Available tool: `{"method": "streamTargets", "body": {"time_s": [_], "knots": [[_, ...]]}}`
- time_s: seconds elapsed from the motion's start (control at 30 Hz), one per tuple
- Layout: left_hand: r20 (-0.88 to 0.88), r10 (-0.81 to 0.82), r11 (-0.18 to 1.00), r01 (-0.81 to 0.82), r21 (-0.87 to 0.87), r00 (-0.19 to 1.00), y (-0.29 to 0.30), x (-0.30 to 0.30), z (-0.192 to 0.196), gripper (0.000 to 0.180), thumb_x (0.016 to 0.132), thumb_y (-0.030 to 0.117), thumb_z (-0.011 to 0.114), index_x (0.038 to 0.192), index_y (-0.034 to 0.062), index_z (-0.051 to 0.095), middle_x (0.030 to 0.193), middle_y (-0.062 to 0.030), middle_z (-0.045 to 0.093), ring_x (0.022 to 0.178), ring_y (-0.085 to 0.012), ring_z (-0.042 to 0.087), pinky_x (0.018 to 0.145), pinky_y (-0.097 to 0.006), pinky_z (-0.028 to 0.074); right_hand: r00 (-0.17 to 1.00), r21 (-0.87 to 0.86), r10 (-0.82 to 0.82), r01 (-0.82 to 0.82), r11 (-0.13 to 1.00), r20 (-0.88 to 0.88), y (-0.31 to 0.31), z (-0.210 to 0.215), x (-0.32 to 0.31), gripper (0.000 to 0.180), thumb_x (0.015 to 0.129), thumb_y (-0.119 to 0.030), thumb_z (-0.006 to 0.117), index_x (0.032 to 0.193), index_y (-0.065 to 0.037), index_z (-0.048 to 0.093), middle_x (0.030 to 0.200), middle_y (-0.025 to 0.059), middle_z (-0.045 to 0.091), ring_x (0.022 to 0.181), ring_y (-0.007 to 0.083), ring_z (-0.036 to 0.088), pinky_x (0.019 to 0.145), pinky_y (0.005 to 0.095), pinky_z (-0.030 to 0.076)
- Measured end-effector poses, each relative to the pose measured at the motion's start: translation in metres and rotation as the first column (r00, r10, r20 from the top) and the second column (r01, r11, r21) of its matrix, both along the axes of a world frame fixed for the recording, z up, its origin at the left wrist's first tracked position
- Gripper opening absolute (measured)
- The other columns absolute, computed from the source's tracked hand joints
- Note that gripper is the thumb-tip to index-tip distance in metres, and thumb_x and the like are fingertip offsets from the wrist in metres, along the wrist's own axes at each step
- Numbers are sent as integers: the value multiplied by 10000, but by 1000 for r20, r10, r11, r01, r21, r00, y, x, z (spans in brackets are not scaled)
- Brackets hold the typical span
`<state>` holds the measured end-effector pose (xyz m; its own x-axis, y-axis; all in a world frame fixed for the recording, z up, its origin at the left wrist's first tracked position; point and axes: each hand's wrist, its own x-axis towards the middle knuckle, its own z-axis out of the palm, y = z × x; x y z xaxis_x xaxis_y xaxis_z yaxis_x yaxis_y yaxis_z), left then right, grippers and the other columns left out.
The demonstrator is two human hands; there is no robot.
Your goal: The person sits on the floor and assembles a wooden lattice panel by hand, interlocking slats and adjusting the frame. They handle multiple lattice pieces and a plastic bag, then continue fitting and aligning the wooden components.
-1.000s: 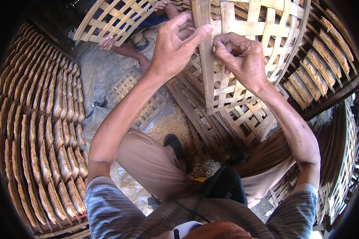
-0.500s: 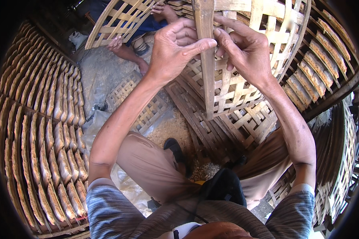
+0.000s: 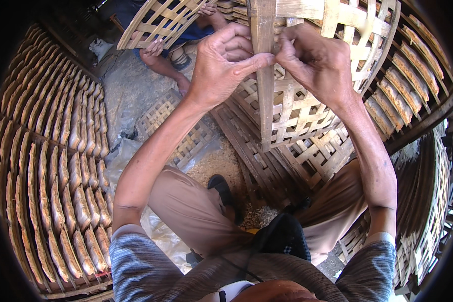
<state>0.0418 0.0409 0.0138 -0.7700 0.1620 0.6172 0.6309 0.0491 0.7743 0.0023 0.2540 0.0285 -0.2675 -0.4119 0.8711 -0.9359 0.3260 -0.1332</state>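
Observation:
A woven bamboo tray (image 3: pixel 292 108) with a flat wooden edge bar stands tilted in front of me at the upper middle. My left hand (image 3: pixel 224 63) grips this bar, its thumb across the near face and its fingers curled at the far side. Just right of the bar, the fingers of my right hand (image 3: pixel 319 63) are pinched together against the open weave, their tips meeting by my left thumb. Whatever lies in that pinch is hidden or too small to make out.
At the upper left, a person's hand (image 3: pixel 153 48) holds another woven tray (image 3: pixel 161 22). Racks (image 3: pixel 55 166) of trays bearing whitish-orange slabs fill the left side. More slab-laden trays (image 3: pixel 400 85) stand at right. Stacked slatted trays (image 3: pixel 251 136) lie beneath my tray, and a woven tray (image 3: pixel 178 128) rests on the floor.
My right hand has turned and drawn its fingers into a tighter pinch beside the bar. My left hand stays on the bar. The other person's tray has shifted slightly right.

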Motion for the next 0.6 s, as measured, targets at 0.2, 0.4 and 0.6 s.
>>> {"method": "streamTargets", "body": {"time_s": [0.2,0.4,0.6], "knots": [[53,56,998,-54,-32,997,-2,0,1,296,895,37,826,1146,-15,678,954,-110,783,873,-144,774,762,-249,649,974,-165,182,-159,973,133,6,3,-2,73,1011,-84,665,996,-20,698,657,-15,660,548,11,586,507,196,477],[-8,-11,1000,11,-7,1000,-2,-3,-2,314,884,68,846,1144,-15,691,971,-109,782,885,-143,773,797,-253,650,930,-61,105,-89,994,352,1,-11,-2,178,975,-150,741,1098,-28,782,658,63,727,532,90,665,467,260,515],[34,60,989,-55,-136,998,-7,-2,0,335,913,13,791,1223,-39,674,1067,-141,771,964,-170,765,855,-295,668,946,-132,146,-111,985,291,-5,-18,-4,231,1038,-178,685,1174,-14,776,707,40,726,559,44,652,461,199,537]]}}
